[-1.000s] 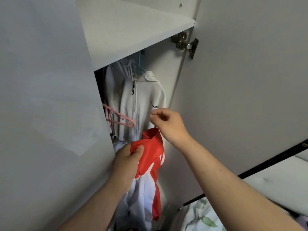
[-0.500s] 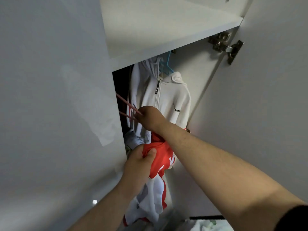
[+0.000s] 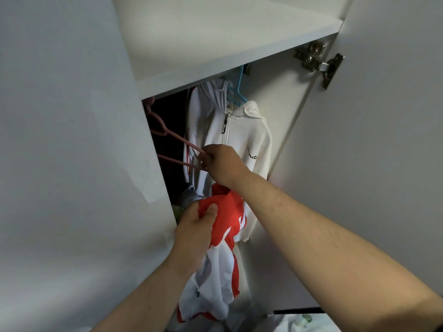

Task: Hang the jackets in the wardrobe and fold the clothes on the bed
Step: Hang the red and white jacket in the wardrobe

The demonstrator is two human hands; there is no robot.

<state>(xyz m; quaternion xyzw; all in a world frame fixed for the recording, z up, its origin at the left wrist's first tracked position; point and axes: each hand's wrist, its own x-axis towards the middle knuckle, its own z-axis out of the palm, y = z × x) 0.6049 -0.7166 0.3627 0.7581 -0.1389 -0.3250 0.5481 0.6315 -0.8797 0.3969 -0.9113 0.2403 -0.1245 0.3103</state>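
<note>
My left hand (image 3: 196, 226) grips the collar of a red and white jacket (image 3: 223, 248), which hangs down in front of the open wardrobe. Above it, my right hand (image 3: 221, 162) grips the end of an empty pink hanger (image 3: 172, 137) that sticks out from the dark inside of the wardrobe. Behind my right hand a white zip hoodie (image 3: 242, 137) hangs on a blue hanger (image 3: 238, 89). The rail itself is hidden under the shelf.
A white shelf (image 3: 215, 44) spans the top of the wardrobe. The left door (image 3: 72, 164) and the right door (image 3: 371, 164) with its metal hinge (image 3: 318, 61) frame a narrow opening. Bedding with a leaf print (image 3: 299, 322) shows at the bottom right.
My right hand has reached into the wardrobe and taken hold of the pink hanger. My left hand keeps its grip on the red and white jacket. The view has moved closer.
</note>
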